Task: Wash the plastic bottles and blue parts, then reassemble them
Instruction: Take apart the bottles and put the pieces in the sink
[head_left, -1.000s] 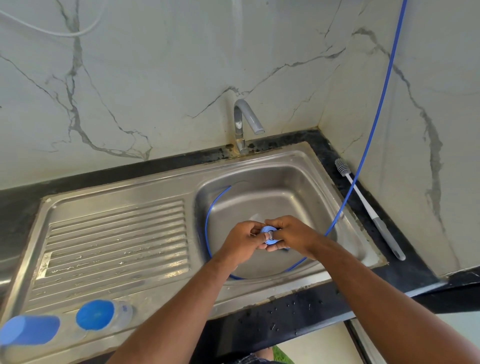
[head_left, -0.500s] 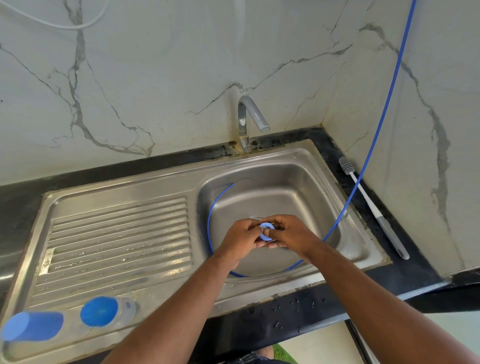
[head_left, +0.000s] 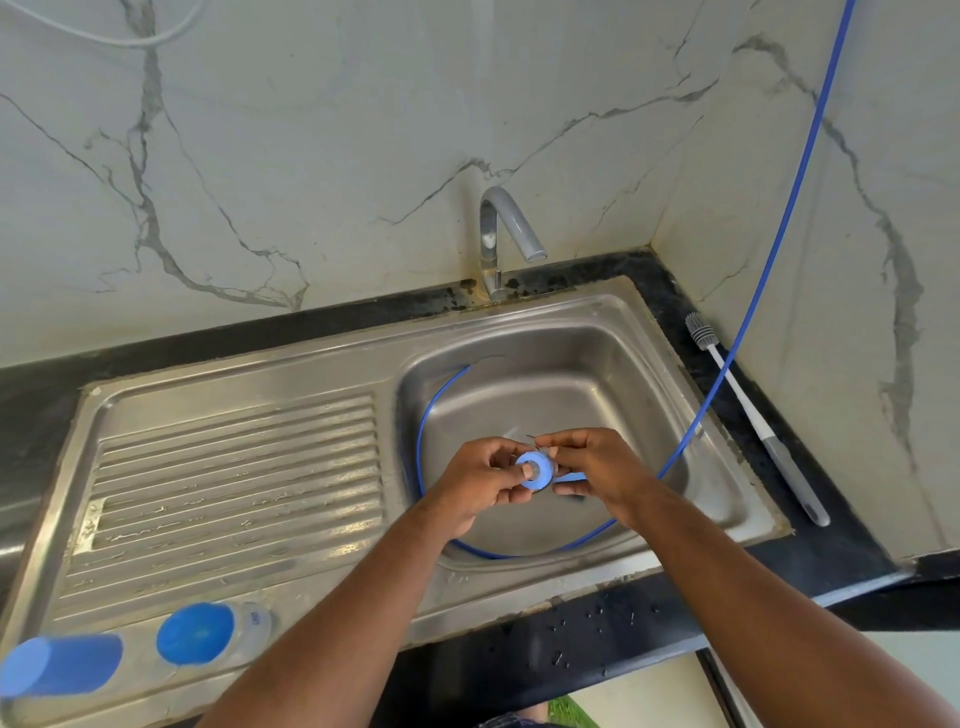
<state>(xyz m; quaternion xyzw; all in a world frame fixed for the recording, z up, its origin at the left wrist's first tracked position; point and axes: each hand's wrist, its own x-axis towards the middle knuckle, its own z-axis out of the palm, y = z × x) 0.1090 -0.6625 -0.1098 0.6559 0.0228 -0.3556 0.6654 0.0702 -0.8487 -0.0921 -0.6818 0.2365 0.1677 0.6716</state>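
brushed steel sink, glossy marble wall

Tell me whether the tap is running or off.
Off: no stream of water shows between the tap spout and the sink basin below it.

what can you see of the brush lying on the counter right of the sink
The bottle brush lies flat on the black counter, in the strip between the right rim of the sink and the marble wall. Its grey bristled head points away from the person, followed by a thin white shaft and a longer grey handle at the near end. A blue tube crosses the shaft just below the head. Nothing holds it.
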